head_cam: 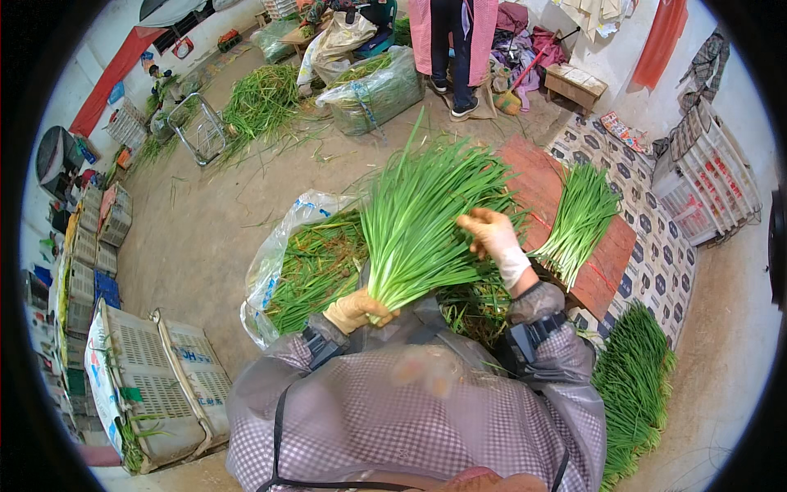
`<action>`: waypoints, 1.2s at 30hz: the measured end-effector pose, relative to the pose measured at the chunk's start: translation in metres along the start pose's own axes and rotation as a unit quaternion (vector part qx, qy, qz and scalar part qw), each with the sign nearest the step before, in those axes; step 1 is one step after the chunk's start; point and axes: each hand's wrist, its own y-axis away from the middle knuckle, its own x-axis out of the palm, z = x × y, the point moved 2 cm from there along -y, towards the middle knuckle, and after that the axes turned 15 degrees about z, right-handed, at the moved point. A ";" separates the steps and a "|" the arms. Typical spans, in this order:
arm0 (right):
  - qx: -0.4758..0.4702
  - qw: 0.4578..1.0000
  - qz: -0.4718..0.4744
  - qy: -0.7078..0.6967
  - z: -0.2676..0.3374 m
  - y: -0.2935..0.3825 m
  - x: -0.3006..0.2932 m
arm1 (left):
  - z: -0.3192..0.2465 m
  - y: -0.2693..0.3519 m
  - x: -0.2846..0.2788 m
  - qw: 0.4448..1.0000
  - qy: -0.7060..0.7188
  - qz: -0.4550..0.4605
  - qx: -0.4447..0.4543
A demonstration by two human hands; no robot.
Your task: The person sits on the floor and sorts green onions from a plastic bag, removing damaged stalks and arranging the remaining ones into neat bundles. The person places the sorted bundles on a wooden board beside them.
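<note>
A fanned bunch of long green Chinese chives (424, 215) is gripped near its pale stem ends by my gloved left hand (359, 310). At the bunch's right side is my gloved right hand (492, 240), its fingers bent and apart; I make out nothing in them. Below the bunch, loose chives and brown trimmings (320, 264) lie in a clear plastic bag (261, 295). To the right, a smaller chive bundle (581, 221) rests on a reddish board (599, 270).
Stacked chives (633, 393) lie at my right. White plastic crates (707, 178) lean by the right wall; another crate (166, 381) stands at left. Ahead are a chive heap (264, 98), a metal frame (200, 132), a wrapped bale (381, 92) and a standing person (455, 55).
</note>
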 end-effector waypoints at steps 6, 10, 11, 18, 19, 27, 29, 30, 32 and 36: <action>-0.012 0.986 0.070 -0.151 -0.012 -0.007 0.006 | 0.003 0.004 -0.003 1.000 0.000 -0.004 0.009; -0.049 0.991 0.021 -0.124 -0.002 0.008 -0.013 | 0.003 0.005 -0.006 1.000 0.007 0.001 0.010; -0.079 0.990 0.009 -0.116 0.004 0.013 -0.020 | 0.004 0.006 -0.007 1.000 0.011 0.009 0.014; -0.325 0.890 0.024 -0.320 0.038 0.085 -0.080 | 0.006 0.008 -0.012 0.999 0.036 -0.011 0.011; -0.390 0.826 0.131 -0.385 0.039 0.095 -0.076 | 0.006 0.009 -0.012 0.999 0.034 -0.012 0.007; -0.301 0.909 0.019 0.288 0.043 0.041 -0.031 | 0.000 0.010 -0.010 1.000 -0.005 -0.004 -0.006; -0.338 0.830 0.000 0.443 0.043 0.019 -0.023 | 0.000 0.010 -0.009 1.000 0.006 -0.003 0.000; -0.324 0.851 0.037 0.413 0.037 0.008 -0.014 | 0.001 0.012 -0.009 1.000 0.009 -0.006 0.001; -0.239 0.845 0.035 0.476 0.023 -0.004 -0.005 | 0.002 0.016 -0.009 1.000 0.027 -0.006 0.011; -0.122 0.888 0.016 0.442 -0.012 -0.007 0.007 | 0.009 0.026 -0.015 0.997 0.070 -0.014 0.016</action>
